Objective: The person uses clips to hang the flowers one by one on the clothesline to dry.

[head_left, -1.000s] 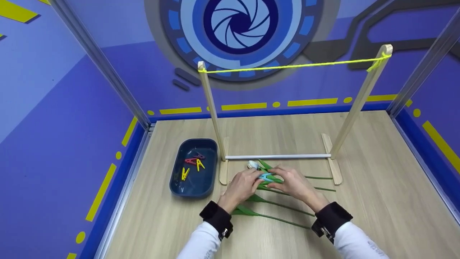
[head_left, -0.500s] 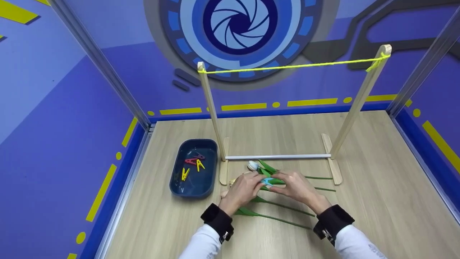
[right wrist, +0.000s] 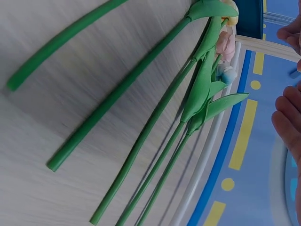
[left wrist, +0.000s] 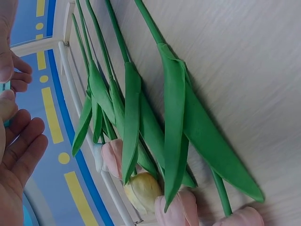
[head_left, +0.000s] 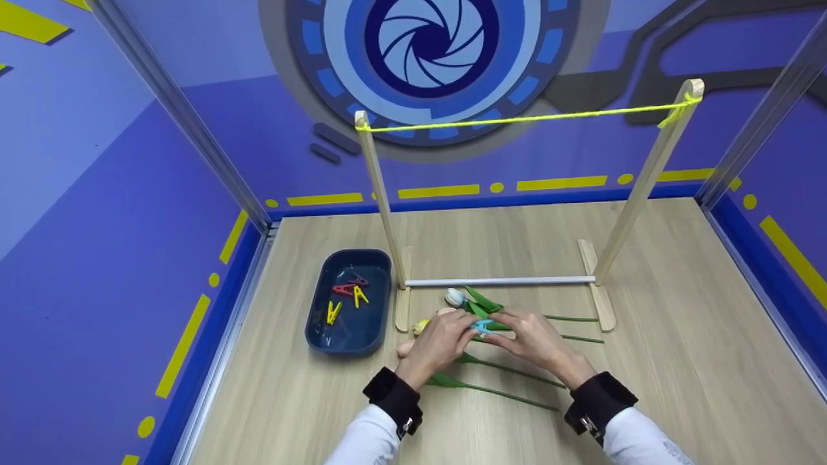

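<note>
A light blue clothespin (head_left: pixel 481 326) is between my two hands, above the tulips. My left hand (head_left: pixel 442 342) pinches it from the left with thumb and fingertips, and my right hand (head_left: pixel 536 339) pinches its other end. In the left wrist view the clothespin (left wrist: pixel 6 87) shows only in part at the edge. Several artificial tulips lie side by side below, stems to the right: a bluish-white tulip (head_left: pixel 455 297), a yellow tulip (left wrist: pixel 142 192) and pink tulips, one being the pink tulip (left wrist: pixel 178 209). My hands cover part of their leaves in the head view.
A dark blue tray (head_left: pixel 349 339) at the left holds yellow, red and purple clothespins. Behind the tulips stands a wooden frame (head_left: pixel 636 194) with a white bottom rod (head_left: pixel 501 282). A yellow string (head_left: pixel 530 119) runs across its top. Printed panels (head_left: pixel 194 148) enclose the table.
Both hands have shifted slightly down and right in the head view with the blue clothespin. More of the white, yellow and pink blooms shows beside the left hand.
</note>
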Tool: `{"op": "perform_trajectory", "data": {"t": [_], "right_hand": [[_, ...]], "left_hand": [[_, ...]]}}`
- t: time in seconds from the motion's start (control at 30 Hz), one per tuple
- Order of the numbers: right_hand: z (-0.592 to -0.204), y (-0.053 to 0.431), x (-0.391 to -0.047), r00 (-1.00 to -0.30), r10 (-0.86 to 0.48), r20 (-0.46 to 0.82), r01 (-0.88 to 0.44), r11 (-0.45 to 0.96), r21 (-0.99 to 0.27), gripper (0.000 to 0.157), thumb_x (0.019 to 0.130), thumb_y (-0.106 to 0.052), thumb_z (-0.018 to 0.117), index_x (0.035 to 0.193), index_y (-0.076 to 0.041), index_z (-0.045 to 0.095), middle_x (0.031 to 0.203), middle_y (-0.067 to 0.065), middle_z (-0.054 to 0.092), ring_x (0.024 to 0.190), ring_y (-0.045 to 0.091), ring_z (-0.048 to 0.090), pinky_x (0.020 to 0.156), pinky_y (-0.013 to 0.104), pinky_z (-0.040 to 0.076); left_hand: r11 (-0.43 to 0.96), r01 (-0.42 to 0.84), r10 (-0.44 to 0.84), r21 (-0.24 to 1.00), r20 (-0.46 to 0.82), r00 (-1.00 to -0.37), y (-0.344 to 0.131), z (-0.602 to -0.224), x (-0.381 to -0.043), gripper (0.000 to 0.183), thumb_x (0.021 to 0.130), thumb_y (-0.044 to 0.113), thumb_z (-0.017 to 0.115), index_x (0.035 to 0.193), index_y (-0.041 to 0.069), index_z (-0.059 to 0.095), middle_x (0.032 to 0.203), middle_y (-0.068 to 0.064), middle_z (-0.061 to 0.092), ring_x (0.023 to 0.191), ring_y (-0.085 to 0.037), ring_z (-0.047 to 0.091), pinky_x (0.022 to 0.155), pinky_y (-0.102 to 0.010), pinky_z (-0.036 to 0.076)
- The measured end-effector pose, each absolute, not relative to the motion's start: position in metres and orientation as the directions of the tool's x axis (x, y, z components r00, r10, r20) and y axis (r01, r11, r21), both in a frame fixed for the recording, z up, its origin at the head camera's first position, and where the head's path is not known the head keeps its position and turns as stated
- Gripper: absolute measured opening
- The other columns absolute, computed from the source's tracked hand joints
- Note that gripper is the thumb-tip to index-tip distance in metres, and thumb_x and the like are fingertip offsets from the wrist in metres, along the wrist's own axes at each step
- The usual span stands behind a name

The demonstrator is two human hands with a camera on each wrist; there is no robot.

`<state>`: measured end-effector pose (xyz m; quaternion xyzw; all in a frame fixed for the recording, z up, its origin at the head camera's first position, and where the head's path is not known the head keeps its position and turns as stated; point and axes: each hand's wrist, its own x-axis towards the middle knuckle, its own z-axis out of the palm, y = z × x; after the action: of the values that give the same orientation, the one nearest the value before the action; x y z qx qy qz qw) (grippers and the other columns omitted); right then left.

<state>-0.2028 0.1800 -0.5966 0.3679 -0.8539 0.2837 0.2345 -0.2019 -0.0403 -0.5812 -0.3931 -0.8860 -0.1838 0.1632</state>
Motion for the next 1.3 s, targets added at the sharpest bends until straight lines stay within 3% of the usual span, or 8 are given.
{"op": "perform_trajectory", "data": {"t": [0.33, 0.47, 0.73, 1.0, 1.3], "right_hand": [[-0.603, 0.18, -0.201, -0.57, -0.46, 0.681, -0.782, 0.558, -0.278, 0.029, 0.077, -0.017, 0.084, 0.101, -0.003, 0.074, 0.092, 0.005, 0.074, 0.078, 0.016, 0.071, 0.065, 0.029, 0.056], [-0.602, 0.181, -0.201, -0.565, -0.462, 0.684, -0.782, 0.564, -0.265, 0.028, 0.077, -0.017, 0.084, 0.1, -0.004, 0.074, 0.09, 0.004, 0.073, 0.077, 0.014, 0.07, 0.064, 0.028, 0.055], [-0.602, 0.192, -0.201, -0.577, -0.433, 0.692, -0.775, 0.557, -0.297, 0.027, 0.076, -0.011, 0.084, 0.099, -0.003, 0.073, 0.087, 0.005, 0.071, 0.072, 0.013, 0.066, 0.062, 0.024, 0.051], [-0.602, 0.205, -0.203, -0.549, -0.382, 0.743, -0.774, 0.568, -0.279, 0.029, 0.07, -0.004, 0.085, 0.096, -0.001, 0.074, 0.084, 0.006, 0.07, 0.071, 0.014, 0.066, 0.062, 0.026, 0.052], [-0.604, 0.216, -0.204, -0.598, -0.306, 0.74, -0.716, 0.62, -0.322, 0.021, 0.068, -0.004, 0.087, 0.086, -0.003, 0.075, 0.074, 0.001, 0.068, 0.06, 0.007, 0.06, 0.054, 0.021, 0.046]], "left_hand": [[0.624, 0.753, 0.627, 0.21, 0.44, -0.642, -0.038, -0.58, -0.203, 0.021, 0.1, 0.026, 0.059, 0.111, 0.011, 0.069, 0.095, 0.001, 0.071, 0.085, -0.011, 0.067, 0.09, -0.029, 0.05], [0.627, 0.749, 0.623, 0.215, 0.439, -0.648, -0.038, -0.58, -0.202, 0.026, 0.1, 0.027, 0.058, 0.117, 0.01, 0.067, 0.1, 0.0, 0.071, 0.089, -0.011, 0.068, 0.091, -0.03, 0.051], [0.669, 0.656, 0.547, 0.349, 0.367, -0.752, -0.051, -0.583, -0.202, 0.045, 0.094, 0.025, 0.068, 0.136, 0.01, 0.057, 0.102, -0.004, 0.069, 0.088, -0.015, 0.068, 0.075, -0.027, 0.055], [0.718, 0.601, 0.492, 0.352, 0.354, -0.795, -0.069, -0.587, -0.206, 0.036, 0.092, 0.02, 0.07, 0.126, 0.007, 0.066, 0.101, -0.005, 0.07, 0.092, -0.018, 0.07, 0.079, -0.03, 0.057], [0.781, 0.571, 0.506, 0.254, 0.28, -0.816, -0.075, -0.584, -0.223, 0.024, 0.096, 0.024, 0.065, 0.113, 0.008, 0.071, 0.097, -0.006, 0.068, 0.088, -0.02, 0.065, 0.076, -0.035, 0.055]]}}
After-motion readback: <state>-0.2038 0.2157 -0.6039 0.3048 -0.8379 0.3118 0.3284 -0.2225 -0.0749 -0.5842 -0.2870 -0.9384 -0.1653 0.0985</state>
